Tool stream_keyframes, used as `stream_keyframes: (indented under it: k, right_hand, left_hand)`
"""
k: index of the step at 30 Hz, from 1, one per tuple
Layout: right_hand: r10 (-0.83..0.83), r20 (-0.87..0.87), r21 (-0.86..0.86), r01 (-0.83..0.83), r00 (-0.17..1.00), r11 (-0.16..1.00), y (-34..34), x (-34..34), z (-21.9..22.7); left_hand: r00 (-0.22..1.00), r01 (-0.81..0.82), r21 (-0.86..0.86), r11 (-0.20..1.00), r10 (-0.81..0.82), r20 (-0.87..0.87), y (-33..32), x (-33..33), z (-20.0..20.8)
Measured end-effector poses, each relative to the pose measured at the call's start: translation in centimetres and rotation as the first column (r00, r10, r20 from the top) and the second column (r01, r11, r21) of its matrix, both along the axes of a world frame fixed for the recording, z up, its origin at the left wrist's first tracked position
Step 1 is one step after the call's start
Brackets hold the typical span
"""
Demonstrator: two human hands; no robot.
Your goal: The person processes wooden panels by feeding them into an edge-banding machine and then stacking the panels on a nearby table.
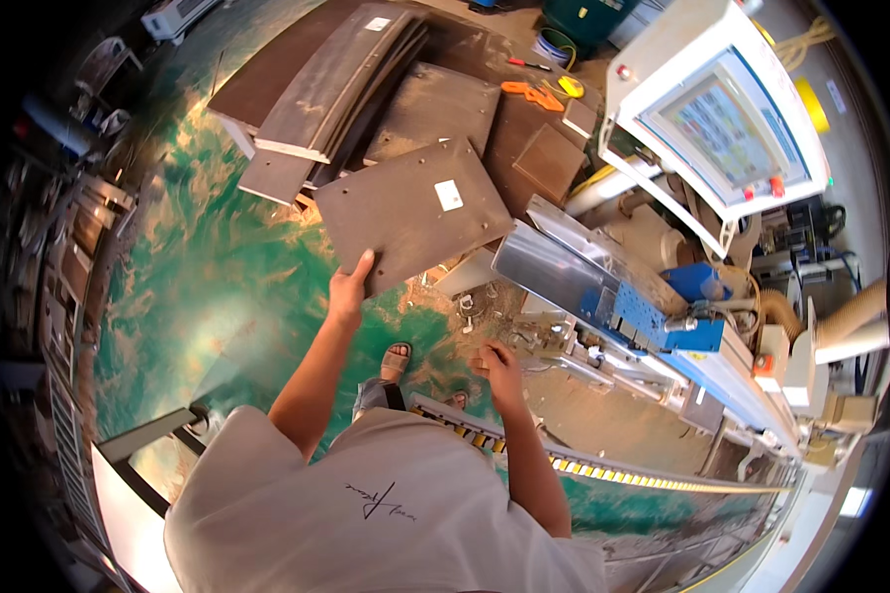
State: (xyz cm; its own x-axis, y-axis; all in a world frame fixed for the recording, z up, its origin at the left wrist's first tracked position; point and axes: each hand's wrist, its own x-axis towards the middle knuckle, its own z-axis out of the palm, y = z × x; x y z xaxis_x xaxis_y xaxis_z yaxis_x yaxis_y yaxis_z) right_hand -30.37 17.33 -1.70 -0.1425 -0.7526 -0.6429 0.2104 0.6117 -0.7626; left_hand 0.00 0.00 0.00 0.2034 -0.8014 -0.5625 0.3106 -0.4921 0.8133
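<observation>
My left hand grips the near left corner of a flat brown panel, its thumb lying on top. The panel has small holes along its edges and a white label. It is held tilted in front of the table, its far edge overlapping another brown panel on the tabletop. Lower and to the right, my right hand hangs in front of the machine's near end, apart from the panel. Its fingers are curled, and I cannot make out whether anything is in them.
On the brown table stand stacked curved panels, an orange tool and a yellow tape measure. At right is a machine with a metal plate and a screen. A yellow-and-black chain track runs close by. Dust covers the green floor.
</observation>
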Motion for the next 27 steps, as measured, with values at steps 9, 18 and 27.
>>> stream_keyframes:
  k: [9, 18, 27]
  right_hand:
    - [-0.421, 0.389, -0.029, 0.468, 0.819, 0.883, 1.6, -0.1, 3.3]
    - [-0.749, 0.355, -0.108, 0.821, 0.559, 0.561, 7.3, -7.8, 2.8]
    - [-0.743, 0.137, -0.180, 0.754, 0.655, 0.632, 7.5, -13.5, 3.6]
  left_hand:
    - [0.875, 0.458, -0.092, 0.884, -0.467, -0.130, 4.9, -1.3, 0.0]
    - [0.693, 0.721, 0.070, 0.690, -0.721, -0.022, 2.3, -16.3, -1.1]
    - [0.699, 0.711, 0.064, 0.701, -0.713, 0.042, 2.3, -24.8, -0.3]
